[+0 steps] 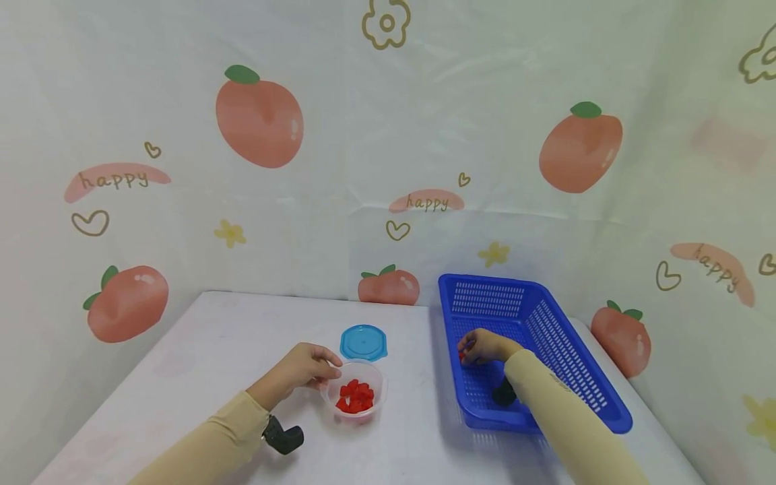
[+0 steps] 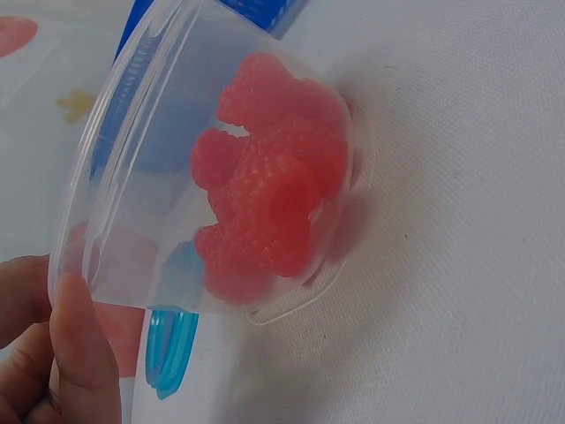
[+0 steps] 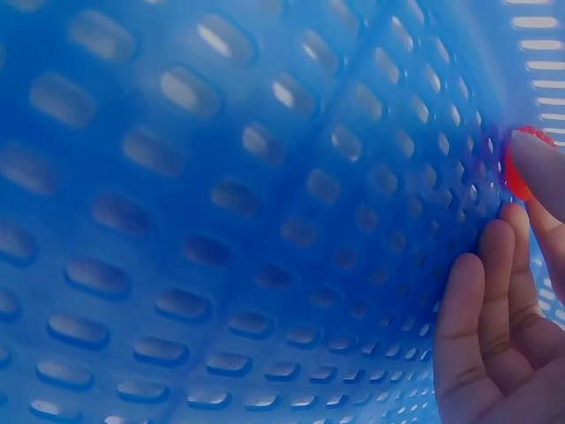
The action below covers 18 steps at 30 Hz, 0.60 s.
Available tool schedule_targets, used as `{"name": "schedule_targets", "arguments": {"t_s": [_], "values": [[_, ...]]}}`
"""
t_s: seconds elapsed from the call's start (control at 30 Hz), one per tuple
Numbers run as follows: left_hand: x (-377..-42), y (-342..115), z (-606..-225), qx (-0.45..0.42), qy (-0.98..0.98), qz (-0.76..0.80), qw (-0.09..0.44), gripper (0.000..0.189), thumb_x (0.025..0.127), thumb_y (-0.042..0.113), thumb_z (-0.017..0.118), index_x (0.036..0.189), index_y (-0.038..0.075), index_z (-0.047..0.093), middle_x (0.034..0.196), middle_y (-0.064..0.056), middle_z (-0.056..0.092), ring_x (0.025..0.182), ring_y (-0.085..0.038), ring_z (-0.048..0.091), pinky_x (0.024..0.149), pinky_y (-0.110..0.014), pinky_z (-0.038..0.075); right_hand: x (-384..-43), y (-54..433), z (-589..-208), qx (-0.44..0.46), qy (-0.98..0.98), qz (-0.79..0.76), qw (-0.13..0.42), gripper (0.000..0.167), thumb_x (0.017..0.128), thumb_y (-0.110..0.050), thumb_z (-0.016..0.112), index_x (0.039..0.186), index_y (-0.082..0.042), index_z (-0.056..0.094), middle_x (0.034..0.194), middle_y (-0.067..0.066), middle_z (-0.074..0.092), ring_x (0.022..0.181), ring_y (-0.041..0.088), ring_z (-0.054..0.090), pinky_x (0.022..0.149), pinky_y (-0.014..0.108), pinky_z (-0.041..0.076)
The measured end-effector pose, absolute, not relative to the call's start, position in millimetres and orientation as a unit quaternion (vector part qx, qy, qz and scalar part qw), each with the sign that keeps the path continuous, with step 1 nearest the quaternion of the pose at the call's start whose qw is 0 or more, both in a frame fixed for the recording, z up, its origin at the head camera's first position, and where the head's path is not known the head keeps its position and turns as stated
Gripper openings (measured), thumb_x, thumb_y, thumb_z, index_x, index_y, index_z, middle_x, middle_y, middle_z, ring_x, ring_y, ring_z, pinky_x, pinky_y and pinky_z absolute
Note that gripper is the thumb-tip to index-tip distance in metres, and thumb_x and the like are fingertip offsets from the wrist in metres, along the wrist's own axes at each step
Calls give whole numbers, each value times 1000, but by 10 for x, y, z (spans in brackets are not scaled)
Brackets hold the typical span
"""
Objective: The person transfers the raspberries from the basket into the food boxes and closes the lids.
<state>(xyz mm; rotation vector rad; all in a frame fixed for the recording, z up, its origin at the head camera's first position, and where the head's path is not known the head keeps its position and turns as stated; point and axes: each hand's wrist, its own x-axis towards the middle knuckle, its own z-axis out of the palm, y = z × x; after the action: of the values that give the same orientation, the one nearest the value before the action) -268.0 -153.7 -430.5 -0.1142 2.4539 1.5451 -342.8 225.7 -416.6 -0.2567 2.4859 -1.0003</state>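
Note:
My left hand (image 1: pixel 306 369) pinches the near-left rim of a clear round plastic container (image 1: pixel 380 385) standing on the table. Several red raspberries (image 2: pixel 274 177) are heaped on the container's bottom. Inside the blue perforated basket (image 1: pixel 459 387), my right hand (image 1: pixel 485 346) reaches down along its left side. Between the right thumb and fingers is a single red raspberry (image 3: pixel 517 178), partly hidden by the thumb; the other fingers rest near the perforated basket surface.
A blue lid (image 1: pixel 364 342) lies on the white table (image 1: pixel 254 330) just behind the container. The basket's raised walls surround the right hand. A printed cloth backdrop (image 1: pixel 339 135) stands along the back and sides.

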Motion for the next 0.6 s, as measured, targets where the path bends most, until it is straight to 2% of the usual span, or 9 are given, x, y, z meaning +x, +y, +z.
{"name": "schedule_targets", "arguments": {"t_s": [0.3,0.6], "values": [[-2680,-1547,-4311,-37,838,531,119,21,81,15,77,98,5,70,72,-7,62,54,-16,54,56,-23,53,-3432,2246,-4168,-97,904,-352,224,10,83,2,69,92,2,66,81,3,64,76,14,57,72,30,53],[-2667,-1553,-4317,-34,836,535,117,20,81,15,78,97,5,70,72,-7,62,55,-16,54,55,-24,53,-3421,2278,-4149,-90,902,-360,221,14,84,2,69,97,3,66,88,7,66,81,16,60,79,36,56]]}}
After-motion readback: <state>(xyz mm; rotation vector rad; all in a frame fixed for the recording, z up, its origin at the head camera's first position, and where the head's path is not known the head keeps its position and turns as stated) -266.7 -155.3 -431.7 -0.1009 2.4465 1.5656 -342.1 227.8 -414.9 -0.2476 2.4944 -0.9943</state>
